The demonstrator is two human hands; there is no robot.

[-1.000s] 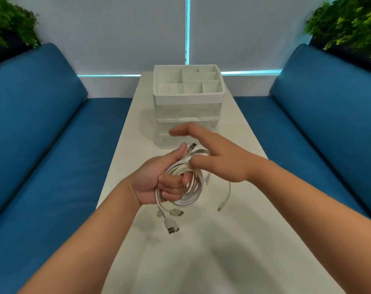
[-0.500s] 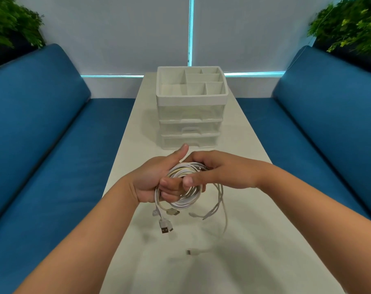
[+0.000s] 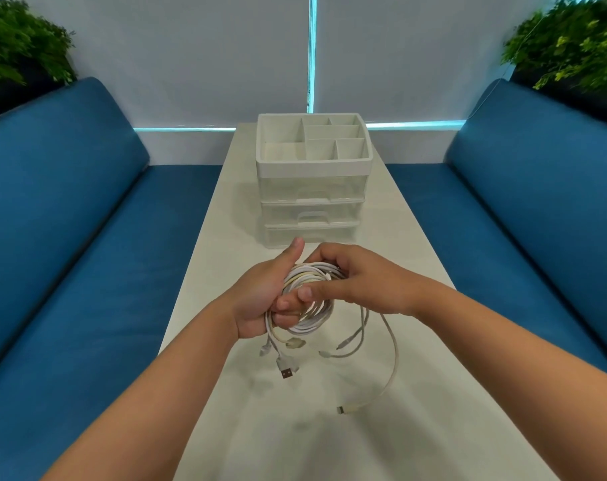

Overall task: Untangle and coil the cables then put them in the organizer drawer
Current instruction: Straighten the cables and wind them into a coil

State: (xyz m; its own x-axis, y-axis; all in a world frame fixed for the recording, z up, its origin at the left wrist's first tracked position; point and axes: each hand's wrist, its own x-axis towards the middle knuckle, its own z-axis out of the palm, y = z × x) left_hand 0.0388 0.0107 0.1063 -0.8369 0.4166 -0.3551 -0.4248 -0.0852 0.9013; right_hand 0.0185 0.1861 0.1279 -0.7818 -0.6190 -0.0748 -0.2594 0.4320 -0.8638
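basically left hand [image 3: 260, 300] grips the coiled white cable bundle [image 3: 309, 300]; right hand [image 3: 350, 279] pinches its top; loose tail [image 3: 392, 359] hangs right, toward the white table [image 3: 416, 428] right edge.

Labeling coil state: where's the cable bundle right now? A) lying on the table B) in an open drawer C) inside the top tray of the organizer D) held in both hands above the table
D: the white cable coil is in the grip of the left hand and right hand, with loose ends dangling over the table; the organizer drawers look closed.
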